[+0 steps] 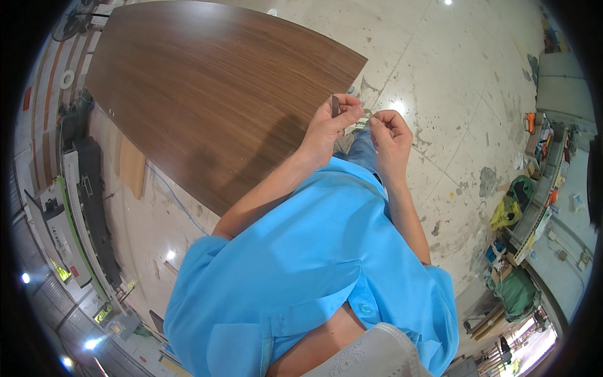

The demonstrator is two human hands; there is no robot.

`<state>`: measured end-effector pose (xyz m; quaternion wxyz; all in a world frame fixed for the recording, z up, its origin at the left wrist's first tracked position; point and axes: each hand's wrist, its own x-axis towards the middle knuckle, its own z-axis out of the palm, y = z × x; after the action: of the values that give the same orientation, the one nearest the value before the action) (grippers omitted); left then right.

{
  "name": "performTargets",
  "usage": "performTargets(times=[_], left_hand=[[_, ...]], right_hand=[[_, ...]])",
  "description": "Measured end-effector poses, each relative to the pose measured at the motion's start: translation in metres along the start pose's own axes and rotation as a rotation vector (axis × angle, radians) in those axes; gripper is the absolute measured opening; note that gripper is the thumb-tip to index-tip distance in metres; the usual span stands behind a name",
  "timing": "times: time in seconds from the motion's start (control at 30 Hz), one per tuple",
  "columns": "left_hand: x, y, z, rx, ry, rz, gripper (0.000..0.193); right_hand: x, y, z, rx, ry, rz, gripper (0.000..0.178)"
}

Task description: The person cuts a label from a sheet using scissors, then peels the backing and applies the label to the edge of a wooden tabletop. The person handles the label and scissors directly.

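Both my hands are raised close together in front of my body, beside the near right corner of a large brown wood-grain panel. My left hand is closed, with a short dark flat strip held in its fingers. A short gap away, my right hand has its thumb and forefinger pinched together. Whatever that pinch holds, if anything, is too small to make out. Between the fingertips shows a small pale piece with dark marks; I cannot tell whether either hand touches it.
A thin blue hose or cable runs over the floor by the panel's left edge. At far left stands a long machine with a green strip. On the right, a bench carries tools, bags and an orange-handled tool.
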<state>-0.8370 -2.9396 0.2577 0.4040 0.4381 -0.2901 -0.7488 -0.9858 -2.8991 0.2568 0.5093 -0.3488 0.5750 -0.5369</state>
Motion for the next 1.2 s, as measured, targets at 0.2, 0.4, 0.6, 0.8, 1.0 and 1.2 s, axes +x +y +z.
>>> performTargets(times=[0.2,0.4,0.6,0.8,1.0,1.2], left_hand=[[-0.001,-0.003,-0.001,-0.212,-0.051,-0.146,0.021],[-0.002,-0.008,0.007,-0.285,0.001,-0.251,0.018],[-0.004,-0.004,0.011,-0.281,0.007,-0.295,0.022],[-0.004,-0.006,0.015,-0.288,0.031,-0.316,0.023],[-0.006,-0.006,0.017,-0.241,0.055,-0.271,0.021],[-0.007,-0.006,0.016,-0.25,0.025,-0.259,0.018]], right_hand=[[0.001,-0.006,0.007,0.06,0.07,-0.067,0.007],[-0.002,-0.005,0.008,0.015,-0.014,-0.047,0.008],[-0.001,-0.006,-0.001,0.016,-0.006,0.004,0.012],[0.001,-0.005,-0.001,-0.003,-0.017,-0.049,0.012],[0.004,-0.002,-0.002,-0.005,-0.038,-0.066,0.012],[0.005,-0.001,-0.002,-0.003,-0.052,-0.069,0.012]])
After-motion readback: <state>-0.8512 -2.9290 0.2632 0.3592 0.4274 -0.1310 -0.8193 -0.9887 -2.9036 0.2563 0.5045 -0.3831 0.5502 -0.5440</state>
